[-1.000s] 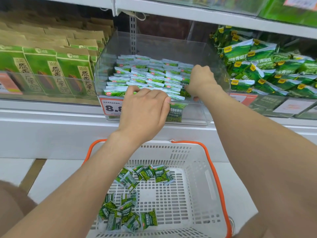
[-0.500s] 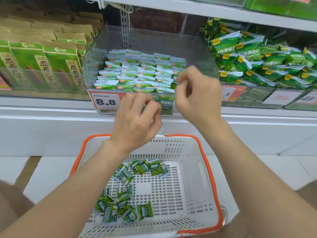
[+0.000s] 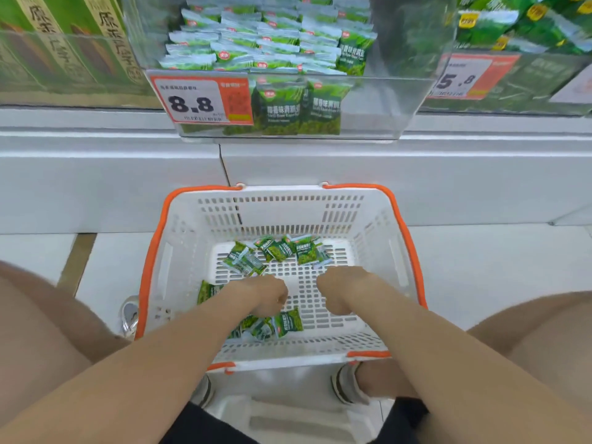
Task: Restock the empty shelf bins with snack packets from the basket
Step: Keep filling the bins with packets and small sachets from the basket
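Observation:
A white basket with an orange rim [image 3: 153, 251] stands on the floor below the shelf. Small green snack packets lie in it, one cluster at the far side [image 3: 278, 251] and another near me [image 3: 286, 323]. My left hand [image 3: 269, 296] reaches down onto the near cluster, and its fingers are hidden under the knuckles. My right hand [image 3: 339, 290] hangs over the bare basket floor, fingers pointing down, with nothing seen in it. Above, the clear shelf bin [image 3: 371, 104] holds rows of the same packets [image 3: 272, 49].
A price tag reading 8.8 [image 3: 198, 100] is fixed to the bin's front. Tall green boxes [image 3: 64, 43] fill the bin to the left and bigger green bags [image 3: 519, 24] the bin to the right. My knees flank the basket, and my shoe [image 3: 347, 382] is behind it.
Both hands have come away from the shelf bin and dropped into the basket. My view has tilted down and moved closer.

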`<state>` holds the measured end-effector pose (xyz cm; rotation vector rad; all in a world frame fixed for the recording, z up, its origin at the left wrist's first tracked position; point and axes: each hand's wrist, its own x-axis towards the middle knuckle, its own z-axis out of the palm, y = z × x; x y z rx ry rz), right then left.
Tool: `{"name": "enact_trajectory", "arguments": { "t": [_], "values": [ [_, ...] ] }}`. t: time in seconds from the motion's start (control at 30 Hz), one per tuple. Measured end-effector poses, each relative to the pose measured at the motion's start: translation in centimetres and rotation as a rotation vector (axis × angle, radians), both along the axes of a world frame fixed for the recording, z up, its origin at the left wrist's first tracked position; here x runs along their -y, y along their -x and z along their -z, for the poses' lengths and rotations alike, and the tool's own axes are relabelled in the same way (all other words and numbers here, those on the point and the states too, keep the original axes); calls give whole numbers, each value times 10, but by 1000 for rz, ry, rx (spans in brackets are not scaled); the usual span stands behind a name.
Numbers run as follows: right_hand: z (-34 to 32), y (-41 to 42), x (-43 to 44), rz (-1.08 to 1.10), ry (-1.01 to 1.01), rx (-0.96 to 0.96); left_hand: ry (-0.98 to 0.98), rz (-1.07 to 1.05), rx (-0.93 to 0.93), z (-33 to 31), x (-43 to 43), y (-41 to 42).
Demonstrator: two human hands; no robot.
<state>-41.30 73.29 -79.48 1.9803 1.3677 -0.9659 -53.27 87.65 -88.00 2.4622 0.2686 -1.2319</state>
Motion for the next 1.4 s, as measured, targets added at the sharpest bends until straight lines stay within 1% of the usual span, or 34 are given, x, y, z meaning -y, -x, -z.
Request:
{"name": "enact_trajectory", "arguments": {
  "t": [0.13, 0.23, 0.3, 0.47, 0.53, 0.67, 0.77, 0.83, 0.93, 1.0, 1.1, 1.17, 1.23, 1.3, 1.4],
  "values": [
    [8, 3, -5, 18, -35, -25, 90, 42, -122, 22, 11, 3],
    [10, 6, -7, 54, 39, -54, 171, 42, -166, 22, 22, 0],
    [14, 7, -4, 49, 77, -52, 192, 17, -175, 29, 26, 3],
    [15, 7, -2, 56, 90, -45, 87, -11, -88, 39, 39, 2],
    [14, 7, -2, 64, 91, -46, 75, -44, -33, 38, 43, 1],
    [16, 5, -2, 56, 144, -43, 156, -233, 87, 32, 40, -2],
    [16, -2, -5, 83, 68, -71, 199, -274, 180, 14, 25, -11],
    [20, -11, -8, 175, -17, -149, 227, -279, 230, -5, 10, -19],
    [21, -24, -10, 391, -187, -336, 320, -326, 288, -39, -14, -27],
    [14, -30, -11, 491, -301, -453, 388, -364, 328, -62, -24, -29],
    [6, -37, -10, 647, -389, -608, 477, -544, 433, -85, -35, -31],
    [1, -40, -8, 775, -452, -675, 474, -680, 508, -91, -42, -30],
    [-5, -40, -7, 886, -530, -714, 450, -745, 530, -93, -47, -28],
    [-9, -37, -7, 972, -570, -766, 441, -744, 531, -96, -50, -26],
    [-9, -33, -8, 1043, -609, -834, 442, -741, 546, -100, -49, -26]
  ]
}}
